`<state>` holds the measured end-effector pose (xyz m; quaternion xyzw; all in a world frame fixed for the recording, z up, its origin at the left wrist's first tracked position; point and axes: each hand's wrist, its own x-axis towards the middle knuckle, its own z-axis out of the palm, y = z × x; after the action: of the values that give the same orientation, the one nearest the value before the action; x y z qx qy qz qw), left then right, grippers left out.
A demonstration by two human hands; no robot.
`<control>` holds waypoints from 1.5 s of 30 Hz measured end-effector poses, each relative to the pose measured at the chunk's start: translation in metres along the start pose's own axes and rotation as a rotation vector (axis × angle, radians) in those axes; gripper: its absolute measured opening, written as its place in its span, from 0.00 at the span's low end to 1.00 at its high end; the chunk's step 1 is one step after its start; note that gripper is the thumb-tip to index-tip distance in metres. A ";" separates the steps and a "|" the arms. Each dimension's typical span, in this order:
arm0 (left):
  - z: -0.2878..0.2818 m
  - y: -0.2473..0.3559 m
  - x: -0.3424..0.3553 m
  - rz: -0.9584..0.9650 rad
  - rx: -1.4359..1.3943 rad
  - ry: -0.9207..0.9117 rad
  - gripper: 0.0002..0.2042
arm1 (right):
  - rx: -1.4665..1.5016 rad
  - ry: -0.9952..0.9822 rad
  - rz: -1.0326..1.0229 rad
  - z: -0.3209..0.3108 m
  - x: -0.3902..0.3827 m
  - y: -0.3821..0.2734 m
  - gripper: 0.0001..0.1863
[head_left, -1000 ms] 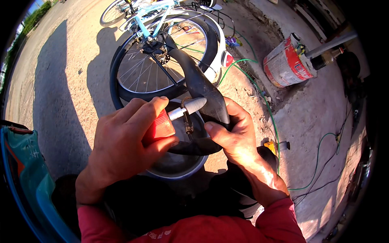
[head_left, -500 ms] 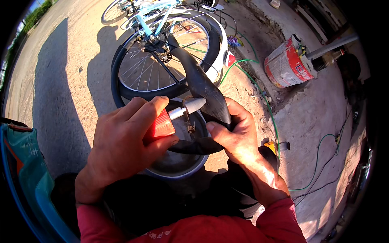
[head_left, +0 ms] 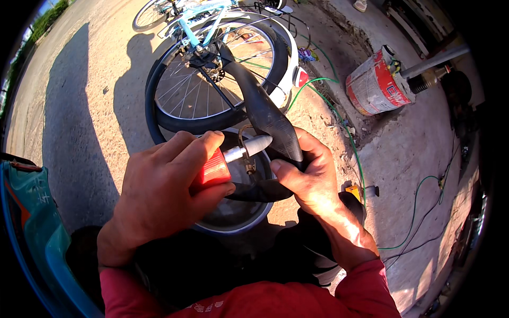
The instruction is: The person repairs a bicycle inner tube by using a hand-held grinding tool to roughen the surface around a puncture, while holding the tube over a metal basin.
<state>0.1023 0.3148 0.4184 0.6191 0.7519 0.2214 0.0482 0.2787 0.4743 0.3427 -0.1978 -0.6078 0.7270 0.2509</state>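
My left hand (head_left: 159, 193) is wrapped round a red rotary tool (head_left: 214, 170) with a silver shank and a grey, cone-shaped grinding tip (head_left: 259, 144). The tip lies against or just beside the black inner tube (head_left: 273, 119); whether it touches is hard to tell. Pinched between the thumb and fingers of my right hand (head_left: 313, 177), the tube is folded over, with a scuffed patch facing up. From there it runs up to the hub of a bicycle wheel (head_left: 214, 114). A brass-coloured valve (head_left: 249, 168) shows behind the tool.
Below my hands stands a round metal basin (head_left: 228, 230). The light-blue bicycle (head_left: 191, 32) lies beyond it. At right are a red-and-white bucket (head_left: 376, 85) and a green hose (head_left: 352, 143) along the ground. A teal plastic body (head_left: 45, 222) stands at the left.
My left hand has shifted slightly right and down with the rotary tool, so its tip sits a little lower along the tube. My right hand and the tube look almost still.
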 end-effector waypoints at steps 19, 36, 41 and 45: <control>0.001 -0.005 -0.002 -0.024 -0.050 0.086 0.32 | 0.046 -0.001 0.004 0.007 -0.003 0.001 0.23; 0.003 -0.001 -0.003 -0.007 -0.017 0.038 0.32 | -0.285 0.014 -0.072 0.006 -0.002 0.007 0.26; 0.004 -0.001 -0.003 -0.010 -0.016 0.027 0.32 | -0.264 0.021 -0.077 0.007 -0.002 0.009 0.26; 0.003 -0.001 -0.004 0.021 -0.015 -0.032 0.32 | -0.272 0.014 -0.055 0.008 -0.003 0.006 0.27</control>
<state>0.1034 0.3118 0.4149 0.6301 0.7429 0.2172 0.0627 0.2751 0.4655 0.3385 -0.2186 -0.7042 0.6292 0.2458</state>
